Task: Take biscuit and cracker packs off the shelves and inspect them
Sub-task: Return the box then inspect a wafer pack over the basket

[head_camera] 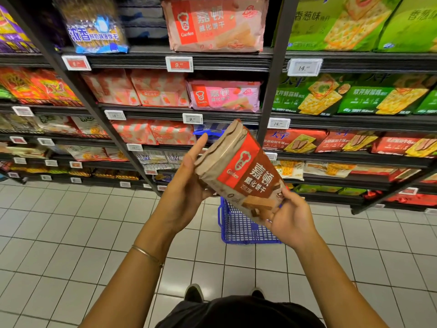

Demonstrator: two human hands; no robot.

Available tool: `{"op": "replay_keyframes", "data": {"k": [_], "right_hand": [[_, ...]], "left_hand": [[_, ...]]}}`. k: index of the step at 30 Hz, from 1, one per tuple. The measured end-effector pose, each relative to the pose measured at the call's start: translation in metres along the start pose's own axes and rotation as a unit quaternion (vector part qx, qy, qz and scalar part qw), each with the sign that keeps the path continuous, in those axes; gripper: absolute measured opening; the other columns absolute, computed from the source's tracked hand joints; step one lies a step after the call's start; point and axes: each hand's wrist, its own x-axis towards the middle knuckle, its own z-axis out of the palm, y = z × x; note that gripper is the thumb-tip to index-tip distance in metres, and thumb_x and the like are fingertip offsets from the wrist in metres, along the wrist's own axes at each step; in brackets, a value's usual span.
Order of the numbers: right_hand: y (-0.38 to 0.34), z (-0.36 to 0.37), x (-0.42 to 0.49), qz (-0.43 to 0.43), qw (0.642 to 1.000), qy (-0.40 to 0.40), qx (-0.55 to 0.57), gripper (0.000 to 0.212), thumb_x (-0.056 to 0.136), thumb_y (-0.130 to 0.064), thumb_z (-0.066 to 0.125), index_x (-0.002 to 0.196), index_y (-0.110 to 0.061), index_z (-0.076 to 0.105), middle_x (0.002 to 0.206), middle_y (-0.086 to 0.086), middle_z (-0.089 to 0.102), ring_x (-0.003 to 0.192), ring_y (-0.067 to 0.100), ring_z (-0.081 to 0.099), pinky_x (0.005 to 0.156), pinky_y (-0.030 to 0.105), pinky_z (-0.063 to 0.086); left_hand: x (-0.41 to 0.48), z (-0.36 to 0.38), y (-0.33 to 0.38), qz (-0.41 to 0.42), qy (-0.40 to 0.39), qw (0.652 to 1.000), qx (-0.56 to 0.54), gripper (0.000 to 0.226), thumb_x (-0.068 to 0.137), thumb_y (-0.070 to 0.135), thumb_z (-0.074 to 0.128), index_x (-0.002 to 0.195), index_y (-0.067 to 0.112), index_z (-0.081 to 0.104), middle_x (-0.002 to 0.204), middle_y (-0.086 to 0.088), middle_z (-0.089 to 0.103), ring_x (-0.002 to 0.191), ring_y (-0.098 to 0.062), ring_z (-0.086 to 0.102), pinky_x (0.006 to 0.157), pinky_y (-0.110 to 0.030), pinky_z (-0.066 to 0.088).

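above the blue plastic basket (246,230), the brown-and-red foil wafer pack (238,171) slants, its long axis running from left hand (186,185) down to right hand (290,216). right hand's fingers curl round the lower end. left hand props the top end, one finger straight, the rest hidden, so i can't tell its grip.
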Motion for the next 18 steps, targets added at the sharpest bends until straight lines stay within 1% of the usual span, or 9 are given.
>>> {"op": "replay_keyframes", "data": {"k": [2, 5, 8, 10, 11, 12, 13, 15, 18], "right_hand": [[-0.005, -0.006, 0.002, 0.015, 1.0, -0.016, -0.009, 0.038, 0.1, -0.045, 0.057, 0.136, -0.037, 0.064, 0.138, 0.01, 0.068, 0.122, 0.035, 0.068, 0.09, 0.057, 0.056], [-0.011, -0.017, 0.003, 0.044, 0.996, -0.019, -0.075, 0.038, 0.103, -0.051, 0.051, 0.137, -0.039, 0.062, 0.14, 0.011, 0.066, 0.122, 0.034, 0.068, 0.086, 0.049, 0.06], [-0.017, -0.032, 0.002, 0.096, 0.981, -0.03, -0.164, 0.051, 0.097, -0.063, 0.057, 0.136, -0.032, 0.066, 0.134, 0.014, 0.069, 0.112, 0.03, 0.073, 0.076, 0.038, 0.061], [-0.021, -0.044, 0.002, 0.136, 0.97, -0.024, -0.202, 0.055, 0.09, -0.067, 0.061, 0.126, -0.027, 0.074, 0.129, 0.015, 0.072, 0.102, 0.028, 0.077, 0.068, 0.035, 0.061], [-0.023, -0.05, 0.003, 0.158, 0.964, -0.017, -0.213, 0.058, 0.087, -0.068, 0.063, 0.123, -0.025, 0.076, 0.127, 0.017, 0.073, 0.093, 0.027, 0.078, 0.061, 0.033, 0.061], [-0.024, -0.056, 0.005, 0.178, 0.958, -0.003, -0.224, 0.062, 0.085, -0.07, 0.064, 0.124, -0.022, 0.075, 0.124, 0.019, 0.073, 0.081, 0.027, 0.078, 0.054, 0.031, 0.059], [-0.024, -0.063, 0.007, 0.199, 0.953, 0.012, -0.228, 0.068, 0.084, -0.071, 0.066, 0.125, -0.018, 0.073, 0.119, 0.021, 0.074, 0.07, 0.025, 0.075, 0.049, 0.029, 0.057], [-0.026, -0.078, 0.012, 0.24, 0.95, 0.025, -0.201, 0.075, 0.084, -0.073, 0.066, 0.128, -0.012, 0.07, 0.117, 0.026, 0.073, 0.06, 0.025, 0.071, 0.045, 0.028, 0.055], [-0.026, -0.101, 0.018, 0.276, 0.95, 0.01, -0.143, 0.078, 0.095, -0.064, 0.057, 0.14, 0.0, 0.058, 0.128, 0.038, 0.063, 0.052, 0.026, 0.069, 0.042, 0.028, 0.054]], "left_hand": [[0.003, 0.011, 0.0, 0.018, -0.007, 0.997, 0.077, 0.083, 0.09, 0.077, 0.058, 0.159, 0.036, 0.041, 0.162, 0.004, 0.048, 0.144, -0.03, 0.051, 0.109, -0.067, 0.046], [0.009, 0.026, -0.011, 0.063, 0.004, 0.986, 0.153, 0.075, 0.094, 0.08, 0.044, 0.154, 0.036, 0.05, 0.162, 0.004, 0.046, 0.145, -0.028, 0.05, 0.105, -0.07, 0.049], [0.017, 0.034, -0.027, 0.136, 0.02, 0.964, 0.229, 0.059, 0.108, 0.065, 0.032, 0.157, 0.036, 0.045, 0.169, 0.008, 0.035, 0.153, -0.024, 0.038, 0.105, -0.064, 0.05], [0.021, 0.037, -0.036, 0.176, 0.044, 0.936, 0.301, 0.046, 0.113, 0.046, 0.035, 0.159, 0.042, 0.039, 0.173, 0.006, 0.024, 0.157, -0.015, 0.028, 0.115, -0.044, 0.048], [0.023, 0.037, -0.039, 0.19, 0.059, 0.918, 0.345, 0.047, 0.112, 0.046, 0.042, 0.159, 0.046, 0.037, 0.174, 0.005, 0.02, 0.158, -0.01, 0.022, 0.118, -0.027, 0.041], [0.026, 0.037, -0.042, 0.191, 0.069, 0.901, 0.384, 0.052, 0.108, 0.049, 0.049, 0.158, 0.048, 0.035, 0.173, 0.005, 0.021, 0.159, -0.008, 0.02, 0.118, -0.018, 0.035], [0.028, 0.037, -0.044, 0.182, 0.079, 0.89, 0.41, 0.055, 0.105, 0.054, 0.054, 0.157, 0.05, 0.035, 0.171, 0.009, 0.026, 0.158, -0.011, 0.023, 0.12, -0.02, 0.035], [0.032, 0.036, -0.051, 0.164, 0.102, 0.886, 0.422, 0.054, 0.1, 0.058, 0.058, 0.151, 0.05, 0.041, 0.158, 0.02, 0.044, 0.149, -0.014, 0.04, 0.118, -0.038, 0.042], [0.043, 0.027, -0.064, 0.14, 0.16, 0.877, 0.431, 0.049, 0.095, 0.052, 0.066, 0.142, 0.041, 0.053, 0.139, 0.015, 0.056, 0.132, -0.016, 0.053, 0.105, -0.037, 0.05]]}}
